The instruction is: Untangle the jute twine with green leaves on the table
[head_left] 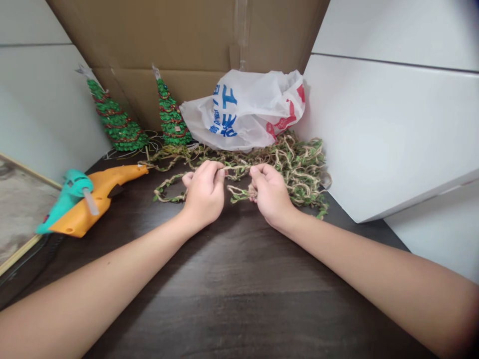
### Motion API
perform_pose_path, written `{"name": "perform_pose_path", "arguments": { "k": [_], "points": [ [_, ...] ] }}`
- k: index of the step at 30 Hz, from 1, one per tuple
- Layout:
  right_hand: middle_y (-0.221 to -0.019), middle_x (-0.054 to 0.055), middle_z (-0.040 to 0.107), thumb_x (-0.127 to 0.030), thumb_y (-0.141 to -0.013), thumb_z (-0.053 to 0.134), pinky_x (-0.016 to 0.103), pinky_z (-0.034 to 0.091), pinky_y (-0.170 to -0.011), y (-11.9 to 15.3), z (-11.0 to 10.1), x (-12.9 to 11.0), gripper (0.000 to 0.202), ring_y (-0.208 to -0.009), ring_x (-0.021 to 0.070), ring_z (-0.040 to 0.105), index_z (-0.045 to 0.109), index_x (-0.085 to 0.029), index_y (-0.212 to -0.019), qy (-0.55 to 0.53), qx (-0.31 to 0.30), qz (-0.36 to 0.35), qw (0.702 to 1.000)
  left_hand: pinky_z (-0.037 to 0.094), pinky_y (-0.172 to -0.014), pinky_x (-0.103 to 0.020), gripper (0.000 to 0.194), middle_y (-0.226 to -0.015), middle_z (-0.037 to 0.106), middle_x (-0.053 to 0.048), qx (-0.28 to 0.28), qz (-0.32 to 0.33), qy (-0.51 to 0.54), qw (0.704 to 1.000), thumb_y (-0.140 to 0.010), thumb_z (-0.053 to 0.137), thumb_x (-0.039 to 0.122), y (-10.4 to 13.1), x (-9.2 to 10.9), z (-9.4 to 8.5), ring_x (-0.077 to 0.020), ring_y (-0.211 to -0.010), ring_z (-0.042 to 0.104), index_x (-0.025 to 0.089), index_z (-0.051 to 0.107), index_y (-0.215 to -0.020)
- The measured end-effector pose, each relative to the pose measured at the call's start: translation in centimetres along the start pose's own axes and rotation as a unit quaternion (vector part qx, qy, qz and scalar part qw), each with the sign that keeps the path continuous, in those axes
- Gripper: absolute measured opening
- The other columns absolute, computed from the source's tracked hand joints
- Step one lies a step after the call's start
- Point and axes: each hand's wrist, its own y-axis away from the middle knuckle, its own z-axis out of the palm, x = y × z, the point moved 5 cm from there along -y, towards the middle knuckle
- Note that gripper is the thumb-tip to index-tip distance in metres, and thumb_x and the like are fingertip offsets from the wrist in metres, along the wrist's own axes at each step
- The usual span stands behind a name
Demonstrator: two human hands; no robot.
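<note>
Between my two hands runs a short stretch of leafy twine garland (237, 168), brown cord with small green leaves. My left hand (205, 192) pinches it on the left, and a loop of the same garland lies beside and behind that hand. On the right, my right hand (270, 192) pinches the garland between thumb and fingers, with another strand at its curled fingers. A tangled heap of the garland (303, 167) lies behind and to the right of my right hand, on the dark wooden table (232, 299).
Two small green trees (119, 124) (172, 114) stand at the back left. Beside them sits a white plastic bag (250, 107) before a cardboard sheet (168, 35). An orange and teal glue gun (101, 197) lies at the left; a white box (392, 129) stands at the right.
</note>
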Motion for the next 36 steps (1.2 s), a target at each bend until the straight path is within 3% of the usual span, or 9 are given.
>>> {"name": "perform_pose_path", "arguments": {
  "k": [8,11,13,15,18,21,25,31,36],
  "points": [
    [-0.063,-0.007,0.045,-0.048,-0.092,0.057,0.026,0.036,-0.052,0.3,-0.1,-0.6,0.026,-0.053,0.0092,0.042,0.049,-0.024,-0.088,0.049,0.001,-0.070,0.996,0.031,-0.087,-0.041,0.016,-0.099,0.067,-0.005,-0.016,-0.018,-0.031,0.999,-0.097,0.047,0.026,0.0,-0.1,0.3,-0.0261,-0.101,0.056,0.020,0.061,-0.092],
    [-0.070,-0.003,0.053,-0.041,-0.090,0.060,0.027,0.041,-0.061,0.7,0.4,-1.3,0.022,-0.063,0.0105,0.048,0.054,-0.021,-0.083,0.109,-0.017,-0.097,0.989,0.033,-0.093,-0.045,0.022,-0.119,0.065,-0.008,0.014,-0.008,-0.035,0.999,-0.092,0.054,0.026,0.2,0.3,-0.1,-0.0299,-0.114,0.051,0.023,0.062,-0.112],
    [-0.074,-0.001,0.057,-0.038,-0.090,0.060,0.028,0.042,-0.065,0.9,0.7,-1.5,0.022,-0.067,0.0117,0.050,0.057,-0.019,-0.080,0.146,-0.027,-0.103,0.984,0.033,-0.098,-0.046,0.038,-0.132,0.058,-0.009,0.057,0.024,-0.030,0.998,-0.090,0.057,0.025,0.6,0.9,-0.7,-0.0302,-0.122,0.047,0.025,0.056,-0.128],
    [-0.075,0.000,0.060,-0.036,-0.090,0.060,0.029,0.043,-0.067,1.0,0.8,-1.6,0.020,-0.070,0.0128,0.052,0.059,-0.019,-0.080,0.167,-0.038,-0.108,0.979,0.032,-0.103,-0.045,0.040,-0.137,0.056,-0.010,0.068,0.073,-0.030,0.995,-0.090,0.055,0.024,0.9,1.6,-1.0,-0.0290,-0.126,0.046,0.025,0.055,-0.131],
    [-0.079,0.001,0.061,-0.031,-0.090,0.059,0.029,0.044,-0.070,1.1,1.1,-1.6,0.015,-0.074,0.0132,0.054,0.059,-0.018,-0.082,0.154,-0.075,-0.117,0.978,0.031,-0.103,-0.043,0.029,-0.129,0.063,-0.007,-0.007,0.135,-0.022,0.991,-0.097,0.048,0.025,1.0,2.2,-0.2,-0.0256,-0.123,0.050,0.025,0.060,-0.122],
    [-0.078,0.000,0.061,-0.034,-0.091,0.058,0.029,0.045,-0.070,1.2,1.2,-1.6,0.018,-0.072,0.0126,0.054,0.060,-0.018,-0.083,0.128,-0.090,-0.110,0.982,0.031,-0.097,-0.042,0.027,-0.114,0.070,-0.005,-0.069,0.113,-0.005,0.991,-0.101,0.040,0.026,0.8,1.6,0.6,-0.0224,-0.108,0.058,0.024,0.063,-0.115],
    [-0.077,0.000,0.060,-0.042,-0.092,0.058,0.029,0.044,-0.069,1.3,1.3,-1.7,0.024,-0.071,0.0129,0.053,0.061,-0.019,-0.084,0.137,-0.093,-0.099,0.981,0.029,-0.091,-0.042,0.027,-0.097,0.071,-0.004,-0.076,0.083,-0.005,0.994,-0.101,0.037,0.026,0.6,0.9,1.0,-0.0209,-0.094,0.059,0.023,0.064,-0.104],
    [-0.083,0.001,0.060,-0.040,-0.095,0.054,0.030,0.045,-0.076,1.3,1.2,-1.9,0.021,-0.080,0.0141,0.055,0.058,-0.020,-0.087,0.157,-0.084,-0.122,0.977,0.030,-0.088,-0.041,0.024,-0.088,0.069,-0.003,-0.016,0.046,-0.013,0.999,-0.100,0.038,0.025,0.4,0.7,0.2,-0.0211,-0.090,0.060,0.022,0.062,-0.100],
    [-0.081,0.000,0.059,-0.039,-0.095,0.055,0.031,0.046,-0.080,1.1,0.6,-2.1,0.020,-0.079,0.0141,0.056,0.057,-0.020,-0.086,0.162,-0.042,-0.141,0.976,0.035,-0.086,-0.040,0.026,-0.075,0.066,-0.001,-0.109,0.091,0.031,0.989,-0.096,0.041,0.025,0.5,1.3,0.7,-0.0189,-0.078,0.061,0.019,0.059,-0.079]
  ]
}}
